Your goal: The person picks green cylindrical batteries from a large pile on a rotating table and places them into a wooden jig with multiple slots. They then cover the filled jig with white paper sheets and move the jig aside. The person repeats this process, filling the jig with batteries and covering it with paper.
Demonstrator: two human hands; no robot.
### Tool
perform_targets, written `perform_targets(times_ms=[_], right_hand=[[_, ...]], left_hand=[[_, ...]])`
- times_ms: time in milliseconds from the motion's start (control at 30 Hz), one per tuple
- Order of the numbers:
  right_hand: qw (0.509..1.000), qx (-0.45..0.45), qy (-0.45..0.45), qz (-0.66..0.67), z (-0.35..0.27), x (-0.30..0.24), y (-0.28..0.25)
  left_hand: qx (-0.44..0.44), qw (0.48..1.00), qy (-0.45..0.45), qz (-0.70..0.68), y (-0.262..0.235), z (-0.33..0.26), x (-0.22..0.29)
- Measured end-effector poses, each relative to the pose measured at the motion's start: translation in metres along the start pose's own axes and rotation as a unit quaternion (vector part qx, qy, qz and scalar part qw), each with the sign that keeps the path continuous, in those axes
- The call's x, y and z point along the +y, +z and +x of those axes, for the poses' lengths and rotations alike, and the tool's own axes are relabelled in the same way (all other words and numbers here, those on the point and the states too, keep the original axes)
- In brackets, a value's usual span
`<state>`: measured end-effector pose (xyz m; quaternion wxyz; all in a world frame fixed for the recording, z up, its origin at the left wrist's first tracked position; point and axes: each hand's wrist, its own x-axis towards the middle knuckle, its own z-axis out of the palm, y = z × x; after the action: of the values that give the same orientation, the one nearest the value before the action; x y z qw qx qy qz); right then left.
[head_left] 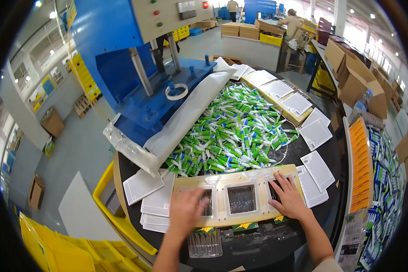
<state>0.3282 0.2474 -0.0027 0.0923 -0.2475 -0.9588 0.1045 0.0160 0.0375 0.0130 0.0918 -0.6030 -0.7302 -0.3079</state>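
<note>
A long cream-coloured fixture [220, 204] with three square openings lies across the near side of the round black table [258, 245]. Clear plastic blister trays sit in the openings, and the middle blister [241, 200] shows plainly. My right hand [289, 199] rests on the fixture's right end with its fingers spread, partly covering that opening. Over the left opening, my left hand [185, 211] is smeared by motion, so its grip is unclear. Just beyond the fixture lies a big heap of small green and white tubes [231, 131]. A ribbed clear blister [205, 245] lies below the fixture.
A blue press [145, 106] with a white ring on its plate stands at the far left. White cards [318, 170] lie right of the fixture, more cards [158, 197] left. Another fixture [299, 117] bears cards behind the tubes. Yellow crates [72, 247] stand lower left.
</note>
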Motion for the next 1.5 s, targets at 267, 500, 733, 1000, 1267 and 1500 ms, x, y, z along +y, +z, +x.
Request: perform_targets(times_ms=[267,500,733,1000,1267,1500], right_hand=[[0.964,0.181,-0.052,0.185,0.075,-0.053,-0.037],[0.972,0.163,-0.168,0.018,0.264,-0.143,0.067],[0.957,0.197,-0.184,0.104,0.282,-0.143,0.082],[0.969,0.112,-0.142,0.17,0.153,-0.149,0.025],[0.94,0.162,-0.299,-0.037,0.113,-0.178,0.049],[0.949,0.101,-0.292,0.062,0.124,-0.177,0.07]], left_hand=[[-0.035,0.966,-0.125,0.225,0.015,0.021,-0.13],[-0.112,0.921,-0.156,0.34,0.04,0.036,-0.143],[0.099,0.969,-0.152,0.165,-0.009,0.005,-0.087],[0.112,0.972,-0.207,0.013,-0.016,-0.05,-0.009],[0.142,0.983,-0.106,0.046,0.0,-0.051,-0.001],[0.113,0.989,-0.081,0.044,0.003,-0.053,-0.002]])
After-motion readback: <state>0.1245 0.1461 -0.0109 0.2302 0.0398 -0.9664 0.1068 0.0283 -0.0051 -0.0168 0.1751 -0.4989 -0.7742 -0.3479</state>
